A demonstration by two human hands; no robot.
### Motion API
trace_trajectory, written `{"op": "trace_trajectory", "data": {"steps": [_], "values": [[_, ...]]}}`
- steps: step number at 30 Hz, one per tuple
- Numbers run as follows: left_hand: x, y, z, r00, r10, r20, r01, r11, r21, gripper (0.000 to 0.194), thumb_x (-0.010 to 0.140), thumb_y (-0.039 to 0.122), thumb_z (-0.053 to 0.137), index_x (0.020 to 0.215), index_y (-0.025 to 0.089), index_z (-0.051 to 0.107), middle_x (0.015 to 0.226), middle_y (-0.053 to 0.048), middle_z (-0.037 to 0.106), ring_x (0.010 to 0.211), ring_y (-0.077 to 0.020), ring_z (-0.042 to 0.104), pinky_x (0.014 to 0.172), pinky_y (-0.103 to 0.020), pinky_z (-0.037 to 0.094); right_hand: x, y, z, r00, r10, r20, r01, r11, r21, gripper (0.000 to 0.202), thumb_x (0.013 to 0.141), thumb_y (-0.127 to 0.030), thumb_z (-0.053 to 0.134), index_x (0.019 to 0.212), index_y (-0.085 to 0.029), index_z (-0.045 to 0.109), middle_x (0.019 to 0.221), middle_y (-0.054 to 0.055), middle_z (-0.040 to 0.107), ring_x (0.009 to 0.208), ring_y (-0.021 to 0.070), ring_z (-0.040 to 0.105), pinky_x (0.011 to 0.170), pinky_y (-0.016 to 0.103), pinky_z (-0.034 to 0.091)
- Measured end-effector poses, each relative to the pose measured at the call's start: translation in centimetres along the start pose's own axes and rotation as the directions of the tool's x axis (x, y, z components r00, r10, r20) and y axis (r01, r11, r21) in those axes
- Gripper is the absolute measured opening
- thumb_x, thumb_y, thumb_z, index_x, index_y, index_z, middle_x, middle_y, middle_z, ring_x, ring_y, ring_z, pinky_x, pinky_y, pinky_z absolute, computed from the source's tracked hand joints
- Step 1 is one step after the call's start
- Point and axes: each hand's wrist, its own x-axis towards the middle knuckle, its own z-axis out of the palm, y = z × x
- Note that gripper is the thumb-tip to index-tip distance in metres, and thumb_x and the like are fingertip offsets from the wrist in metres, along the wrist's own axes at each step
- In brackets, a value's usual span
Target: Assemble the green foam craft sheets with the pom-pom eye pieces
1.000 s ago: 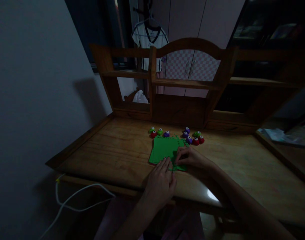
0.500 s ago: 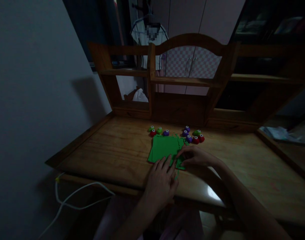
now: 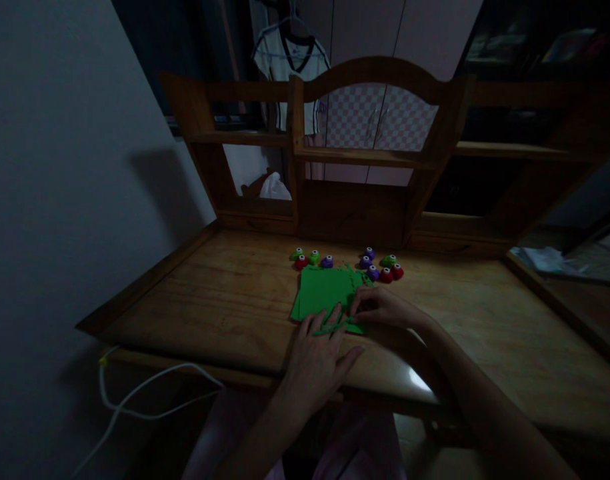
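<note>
A green sheet, apparently on top of a small stack, lies near the desk's front edge. My left hand rests on its near edge, fingers spread and thumb held away. A thin, jagged green strip runs across the left fingers. My right hand has its thumb and fingertips pinched together at the strip's right end, over the sheet's right part. More ragged green edging shows along the sheet's far right side. Just behind the sheet stand several small purple, red and green pieces, each with an eye-like white ring.
The wooden desk backs onto a shelf unit with low drawers. A white cable hangs by the front left edge. Light glares on the front edge, right of my hands. A wall borders the left side.
The strip that hung down between my hands now lies across my left fingers. My left thumb has moved out to the right. My right hand stays pinched. The view has shifted slightly.
</note>
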Motion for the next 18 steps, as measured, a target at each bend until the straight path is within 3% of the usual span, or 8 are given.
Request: {"op": "trace_trajectory", "data": {"steps": [11, 18], "values": [[0.3, -0.1, -0.1, 1.0, -0.006, 0.009, 0.006, 1.0, -0.017, 0.055, 0.09, 0.057, 0.037, 0.136, 0.028, 0.044, 0.144, -0.003, 0.042, 0.124, -0.028, 0.043, 0.104, -0.049, 0.034, -1.3, -0.3, -1.9, 0.986, 0.128, 0.11, -0.126, 0.992, -0.033, 0.026, 0.073, -0.043, 0.071, 0.083, -0.019, 0.074, 0.081, 0.004, 0.068, 0.075, 0.017, 0.06, 0.069, 0.027, 0.046], [0.2, -0.1, 0.0, 1.0, 0.005, -0.01, -0.006, 1.0, -0.027, 0.053, 0.091, 0.055, 0.037, 0.134, 0.026, 0.047, 0.143, -0.005, 0.043, 0.125, -0.0279, 0.042, 0.105, -0.05, 0.032, -1.7, -0.5, -2.7, 0.986, 0.098, 0.134, -0.098, 0.995, -0.008, 0.024, 0.072, -0.042, 0.072, 0.08, -0.02, 0.074, 0.084, 0.003, 0.066, 0.082, 0.0179, 0.06, 0.076, 0.029, 0.046]]}}
